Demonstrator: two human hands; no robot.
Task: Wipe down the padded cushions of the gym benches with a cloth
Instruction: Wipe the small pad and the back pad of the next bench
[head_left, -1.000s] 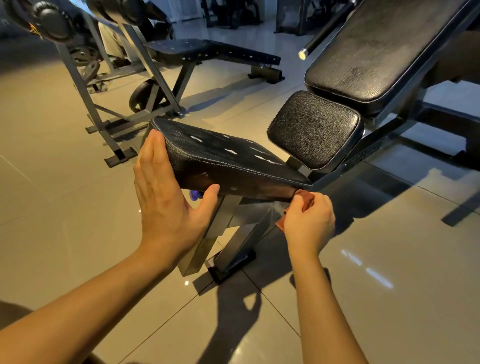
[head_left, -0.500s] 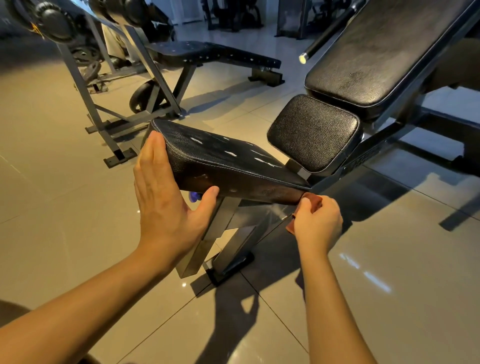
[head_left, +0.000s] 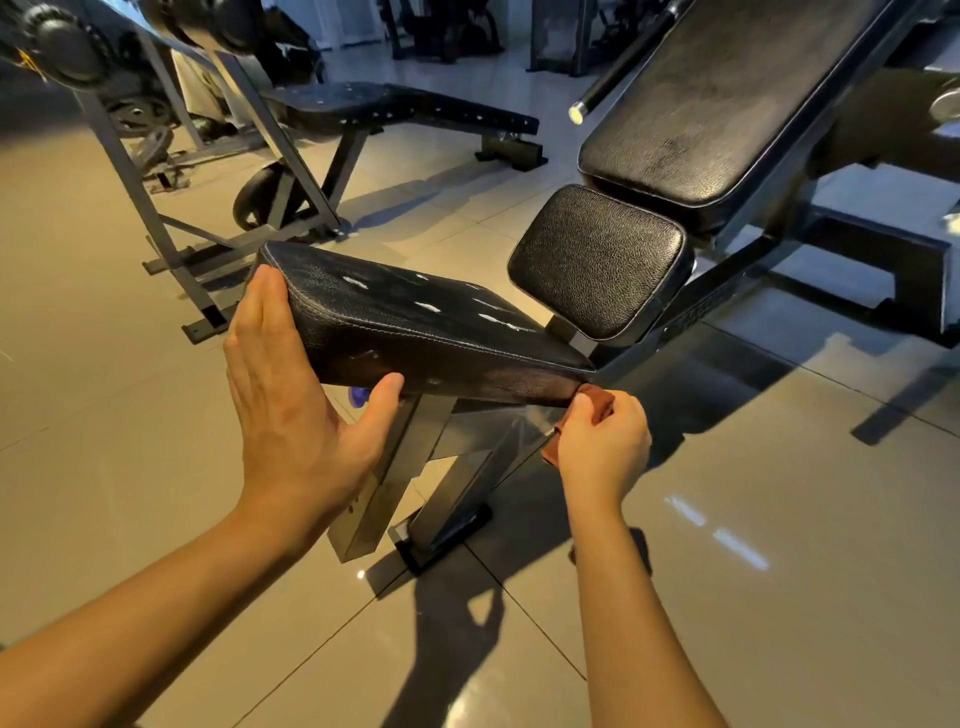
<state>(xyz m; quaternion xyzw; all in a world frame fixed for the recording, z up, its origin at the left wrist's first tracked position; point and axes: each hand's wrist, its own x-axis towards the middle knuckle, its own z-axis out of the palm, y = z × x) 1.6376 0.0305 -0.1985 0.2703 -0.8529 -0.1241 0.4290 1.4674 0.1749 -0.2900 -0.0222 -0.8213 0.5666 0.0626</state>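
Observation:
A black padded seat cushion (head_left: 415, 332) with worn white patches tilts up toward the left on a grey steel frame. My left hand (head_left: 291, 405) lies flat with straight fingers against the cushion's front end, thumb under its lower edge. My right hand (head_left: 602, 447) grips a reddish-brown cloth (head_left: 597, 408) and presses it to the cushion's near side at the right corner. Behind sit a small square black pad (head_left: 597, 260) and the long inclined back pad (head_left: 727, 104).
The bench's steel legs and foot (head_left: 441, 525) stand on glossy beige floor tiles below my hands. Another flat bench (head_left: 395, 109) and a weight rack frame (head_left: 208, 249) stand at the back left. A bar end (head_left: 576, 111) points toward me.
My right hand with the cloth has slid a little right along the cushion's side toward the rear corner. My left hand stays flat against the front end.

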